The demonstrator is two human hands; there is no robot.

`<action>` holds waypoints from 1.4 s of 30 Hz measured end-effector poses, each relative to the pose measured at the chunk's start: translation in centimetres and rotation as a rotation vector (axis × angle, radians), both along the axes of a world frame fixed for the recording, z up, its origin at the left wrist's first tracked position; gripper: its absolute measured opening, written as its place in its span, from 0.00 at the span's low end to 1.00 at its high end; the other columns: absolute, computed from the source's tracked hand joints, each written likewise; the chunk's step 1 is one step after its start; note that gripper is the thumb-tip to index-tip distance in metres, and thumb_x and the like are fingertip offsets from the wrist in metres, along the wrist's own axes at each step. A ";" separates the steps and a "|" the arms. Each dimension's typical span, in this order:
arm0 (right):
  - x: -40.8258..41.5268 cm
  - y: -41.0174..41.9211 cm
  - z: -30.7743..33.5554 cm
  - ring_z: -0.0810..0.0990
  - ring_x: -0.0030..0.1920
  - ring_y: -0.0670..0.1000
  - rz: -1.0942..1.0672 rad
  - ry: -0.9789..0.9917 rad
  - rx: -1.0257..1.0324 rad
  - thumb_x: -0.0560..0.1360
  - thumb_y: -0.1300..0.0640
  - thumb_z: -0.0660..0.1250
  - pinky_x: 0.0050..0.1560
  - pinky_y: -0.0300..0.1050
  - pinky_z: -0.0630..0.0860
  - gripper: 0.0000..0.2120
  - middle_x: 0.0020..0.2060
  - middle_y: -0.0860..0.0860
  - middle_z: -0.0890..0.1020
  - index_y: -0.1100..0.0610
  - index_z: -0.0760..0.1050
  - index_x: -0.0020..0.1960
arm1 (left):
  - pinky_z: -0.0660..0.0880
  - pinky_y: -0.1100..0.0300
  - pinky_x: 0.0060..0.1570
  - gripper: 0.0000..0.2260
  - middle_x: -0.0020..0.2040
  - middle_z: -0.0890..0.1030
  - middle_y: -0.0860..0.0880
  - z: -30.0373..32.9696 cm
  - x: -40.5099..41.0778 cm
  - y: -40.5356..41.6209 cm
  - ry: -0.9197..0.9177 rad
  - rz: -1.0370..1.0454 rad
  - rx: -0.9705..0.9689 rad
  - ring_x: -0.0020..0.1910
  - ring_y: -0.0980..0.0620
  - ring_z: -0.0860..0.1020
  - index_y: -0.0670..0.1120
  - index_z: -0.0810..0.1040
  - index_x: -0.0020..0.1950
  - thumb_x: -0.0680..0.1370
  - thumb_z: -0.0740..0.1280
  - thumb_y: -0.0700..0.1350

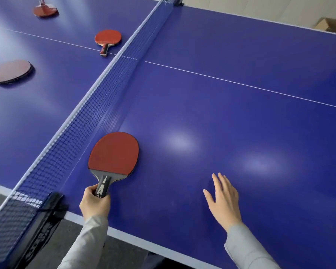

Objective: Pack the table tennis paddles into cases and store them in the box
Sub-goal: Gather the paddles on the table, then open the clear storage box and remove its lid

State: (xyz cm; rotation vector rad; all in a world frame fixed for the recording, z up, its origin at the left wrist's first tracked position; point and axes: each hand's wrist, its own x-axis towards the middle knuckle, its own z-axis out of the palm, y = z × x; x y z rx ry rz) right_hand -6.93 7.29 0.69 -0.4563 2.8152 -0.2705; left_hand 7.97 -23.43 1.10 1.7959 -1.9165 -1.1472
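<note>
1. Blue table-tennis tabletop (pixel 231 117) with white lines fills most of the frame; a dark mesh net (pixel 97 105) runs diagonally from lower left to top centre.
2. Left hand (pixel 94 203), lower centre: grip closed around the black handle of a red-rubber, dark-edged paddle (pixel 114 153). The blade lies just right of the net; whether it touches the tabletop cannot be told.
3. Long axis of the held paddle: handle toward the bottom edge, blade pointing up-frame and slightly right.
4. Right hand (pixel 224 199), lower right: grip wide, fingers straight, holding nothing, above or on the surface and well apart from the paddle.
5. Three further red paddles lie beyond the net: one at upper centre (pixel 108 40), one at the left edge (pixel 11 71), one at top left (pixel 45 10).
6. No case is visible. A brown cardboard box (pixel 330 24) shows at the upper right, beyond the far edge.
7. Judgement: the box lies up and right of the held paddle, so the load must travel that way; the free right hand is the nearer one.
</note>
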 end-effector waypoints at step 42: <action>3.1 3.0 4.4 0.47 0.78 0.51 -0.057 0.007 0.122 0.80 0.40 0.49 0.75 0.53 0.49 0.30 0.78 0.51 0.53 0.52 0.47 0.78 | 0.43 0.52 0.75 0.39 0.79 0.44 0.51 3.1 -6.2 8.8 -0.538 -1.407 -0.523 0.77 0.53 0.44 0.47 0.45 0.78 0.74 0.31 0.68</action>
